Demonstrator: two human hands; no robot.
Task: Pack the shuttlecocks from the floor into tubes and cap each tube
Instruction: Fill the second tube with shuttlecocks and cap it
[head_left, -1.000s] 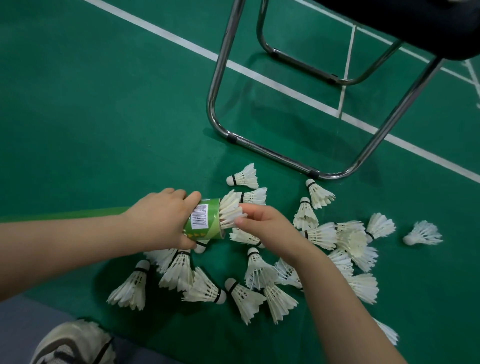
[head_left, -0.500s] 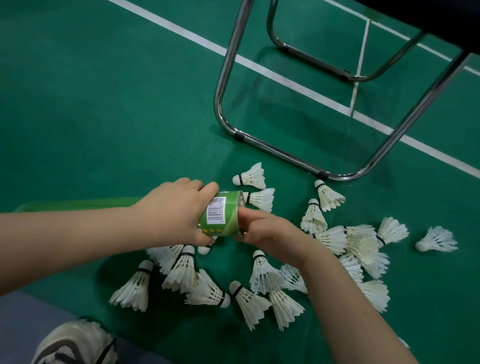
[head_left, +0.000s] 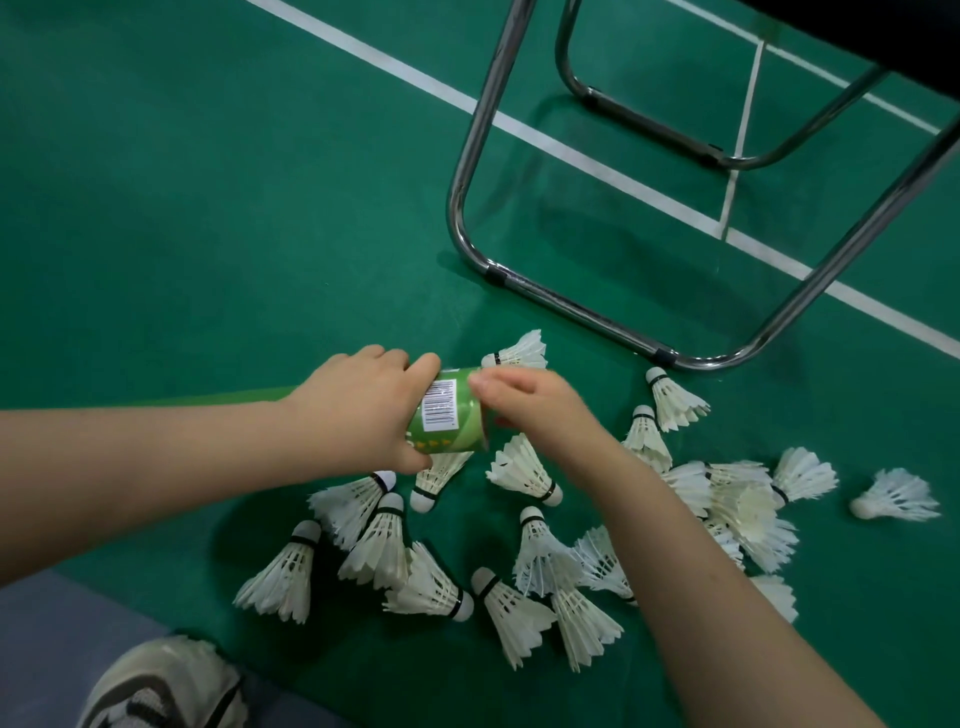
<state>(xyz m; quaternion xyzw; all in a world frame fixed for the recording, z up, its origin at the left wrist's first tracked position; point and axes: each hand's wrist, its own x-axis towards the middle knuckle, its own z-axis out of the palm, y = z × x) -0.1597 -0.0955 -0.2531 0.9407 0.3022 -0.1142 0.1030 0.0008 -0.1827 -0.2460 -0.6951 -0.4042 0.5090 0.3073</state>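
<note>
- The left hand (head_left: 363, 410) gripped the green tube (head_left: 452, 415) near its open end, fingers wrapped over the top and thumb beneath, as it had a second before. The tube lay nearly level just above the floor (head_left: 208, 208), with its mouth pointing to 3 o'clock.
- A second earlier, white feathers stuck out of the mouth. Now none showed outside the rim.
- The right hand (head_left: 535, 410) had closed in against the mouth, thumb at the rim's top edge and fingers curled in front of the opening. Whether it pinched anything could not be told.
- The barcode label (head_left: 440, 405) on the tube faced upward.
- One shuttlecock (head_left: 519, 353) lay at 1 o'clock from the mouth, just beside the right thumb.
- The loose shuttlecocks (head_left: 540, 558) lay scattered on the floor from 3 to 7 o'clock of the tube, much as before. A lone shuttlecock (head_left: 896, 496) sat apart at 3 o'clock.
- The chrome chair frame (head_left: 566, 304) stood at 1 o'clock, and it sat further right in the view than before.
- A shoe (head_left: 161, 686) showed at 7 o'clock.
</note>
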